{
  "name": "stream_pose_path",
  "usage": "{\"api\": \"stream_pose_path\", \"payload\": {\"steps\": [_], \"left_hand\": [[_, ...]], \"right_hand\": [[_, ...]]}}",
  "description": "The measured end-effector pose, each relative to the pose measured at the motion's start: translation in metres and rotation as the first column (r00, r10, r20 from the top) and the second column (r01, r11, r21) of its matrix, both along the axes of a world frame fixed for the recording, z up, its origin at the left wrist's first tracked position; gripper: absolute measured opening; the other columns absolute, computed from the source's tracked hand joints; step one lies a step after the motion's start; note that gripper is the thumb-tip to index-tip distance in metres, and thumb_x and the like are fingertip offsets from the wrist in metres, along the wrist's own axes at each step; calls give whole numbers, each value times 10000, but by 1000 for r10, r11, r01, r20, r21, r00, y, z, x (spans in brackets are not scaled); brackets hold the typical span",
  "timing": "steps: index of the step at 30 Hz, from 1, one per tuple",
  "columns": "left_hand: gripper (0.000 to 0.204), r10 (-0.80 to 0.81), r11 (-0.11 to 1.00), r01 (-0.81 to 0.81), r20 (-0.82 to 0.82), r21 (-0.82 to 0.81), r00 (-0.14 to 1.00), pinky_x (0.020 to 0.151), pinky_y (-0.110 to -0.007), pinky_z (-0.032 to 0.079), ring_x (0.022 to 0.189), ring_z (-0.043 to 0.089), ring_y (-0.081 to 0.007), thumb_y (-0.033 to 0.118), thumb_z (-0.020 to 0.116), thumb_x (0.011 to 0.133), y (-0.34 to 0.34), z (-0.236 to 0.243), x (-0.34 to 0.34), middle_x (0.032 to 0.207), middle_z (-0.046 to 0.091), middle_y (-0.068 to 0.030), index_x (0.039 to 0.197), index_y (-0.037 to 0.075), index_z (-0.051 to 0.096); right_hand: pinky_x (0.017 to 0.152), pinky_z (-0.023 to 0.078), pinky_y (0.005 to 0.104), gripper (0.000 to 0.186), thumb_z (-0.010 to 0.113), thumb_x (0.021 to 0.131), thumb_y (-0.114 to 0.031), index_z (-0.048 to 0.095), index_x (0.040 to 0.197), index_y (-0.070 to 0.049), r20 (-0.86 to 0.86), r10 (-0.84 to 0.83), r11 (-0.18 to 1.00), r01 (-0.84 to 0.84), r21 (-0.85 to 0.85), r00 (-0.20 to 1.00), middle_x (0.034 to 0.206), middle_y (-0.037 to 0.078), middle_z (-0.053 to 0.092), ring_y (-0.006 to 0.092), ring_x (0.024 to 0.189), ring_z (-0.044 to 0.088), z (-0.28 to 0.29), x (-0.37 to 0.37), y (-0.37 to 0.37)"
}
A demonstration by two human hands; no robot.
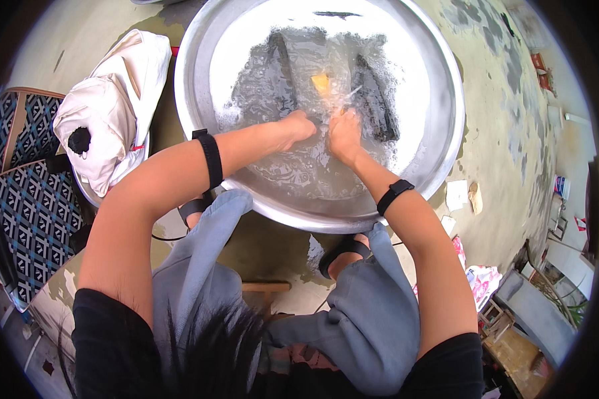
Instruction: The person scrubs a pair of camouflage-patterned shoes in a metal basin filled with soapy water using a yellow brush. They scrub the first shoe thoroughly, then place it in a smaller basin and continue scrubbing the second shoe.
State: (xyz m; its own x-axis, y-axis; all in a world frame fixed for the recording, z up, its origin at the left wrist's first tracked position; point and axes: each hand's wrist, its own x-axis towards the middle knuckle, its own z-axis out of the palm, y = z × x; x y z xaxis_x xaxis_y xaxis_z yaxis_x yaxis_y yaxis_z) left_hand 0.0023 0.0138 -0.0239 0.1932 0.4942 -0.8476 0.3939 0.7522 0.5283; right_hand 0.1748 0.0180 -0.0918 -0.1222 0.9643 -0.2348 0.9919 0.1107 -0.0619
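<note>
Dark cloth lies in cloudy, sudsy water inside a wide metal basin, its dark bands running lengthwise away from the person, tops leaning slightly left; a yellow patch shows between them; both bare forearms reach forward and inward; the left hand is curled into a fist, the right hand, just beside it, is bunched too; I cannot tell what either grips.
</note>
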Motion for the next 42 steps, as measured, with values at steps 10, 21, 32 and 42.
{"api": "stream_pose_path", "payload": {"steps": [10,21,32,42], "left_hand": [[516,92,993,-81,119,-91,989,1120,-704,429,1415,517,-351,220,507,1093,1,31,-22,1606,437,-204,1578,71,417],[560,261,958,-218,245,-188,934,1128,-727,419,1451,478,-392,218,501,1094,-2,44,-29,1704,284,-210,1610,52,366],[700,292,944,-246,210,-219,933,1155,-804,325,1550,348,-402,189,494,1085,-1,33,-42,1734,285,-76,1716,208,191],[551,221,953,-181,150,-243,964,1114,-780,393,1503,424,-353,196,535,1071,-13,22,-40,1708,325,-104,1600,113,405]], "right_hand": [[1024,541,453,1086,981,673,-237,399,1588,-173,-599,-114,990,144,2,793,1266,174,722,341,1191,702,139,40,3],[965,598,359,896,1015,669,-236,601,1446,-69,-608,85,956,108,273,790,1177,108,777,207,1059,754,297,23,-11],[816,603,517,1318,1014,635,-441,238,1697,-360,-237,-44,998,51,24,971,1095,268,634,443,900,723,144,-13,-6],[928,579,528,1221,935,726,-273,176,1679,-336,-206,-74,990,46,-137,976,1373,383,524,530,1052,700,17,20,0]]}}
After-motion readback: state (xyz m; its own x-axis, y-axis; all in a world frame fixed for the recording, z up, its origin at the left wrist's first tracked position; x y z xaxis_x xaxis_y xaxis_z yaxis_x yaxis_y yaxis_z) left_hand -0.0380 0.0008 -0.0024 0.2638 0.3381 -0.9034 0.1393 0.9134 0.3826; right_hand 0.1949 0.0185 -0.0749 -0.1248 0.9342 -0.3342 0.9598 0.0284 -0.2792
